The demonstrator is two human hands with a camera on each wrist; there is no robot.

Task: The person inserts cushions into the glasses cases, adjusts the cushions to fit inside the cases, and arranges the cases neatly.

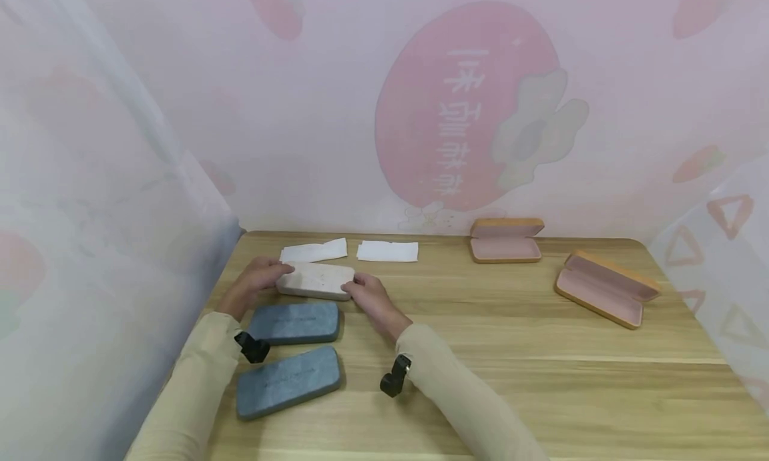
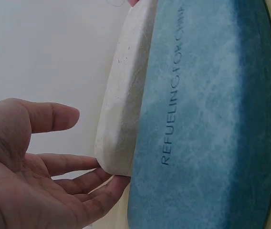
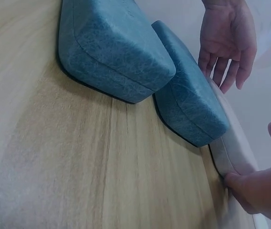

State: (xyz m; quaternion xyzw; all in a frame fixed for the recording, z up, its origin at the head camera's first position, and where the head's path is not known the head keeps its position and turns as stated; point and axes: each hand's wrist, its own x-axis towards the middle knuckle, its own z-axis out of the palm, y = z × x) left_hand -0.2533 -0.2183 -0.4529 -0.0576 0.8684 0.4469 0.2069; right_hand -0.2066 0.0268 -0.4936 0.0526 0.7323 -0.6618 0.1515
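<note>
A cream-white glasses case (image 1: 317, 280) lies closed at the back left of the table, with a hand at each of its short ends. My left hand (image 1: 260, 278) touches its left end. In the left wrist view the fingers (image 2: 85, 179) extend to the case's end while the thumb stands apart from it. My right hand (image 1: 371, 297) touches the right end; the right wrist view shows a fingertip (image 3: 234, 181) at the lower edge and another digit raised away. Two blue closed glasses cases, one nearer the white one (image 1: 297, 322) and one in front (image 1: 288, 382), lie below it.
Two folded white cloths, left (image 1: 314, 250) and right (image 1: 387, 251), lie along the back edge. Two open orange glasses cases with pink linings stand at the right, one at the back (image 1: 506, 249) and one angled (image 1: 603, 294). Printed curtains (image 1: 336, 147) surround the wooden table (image 1: 468, 354).
</note>
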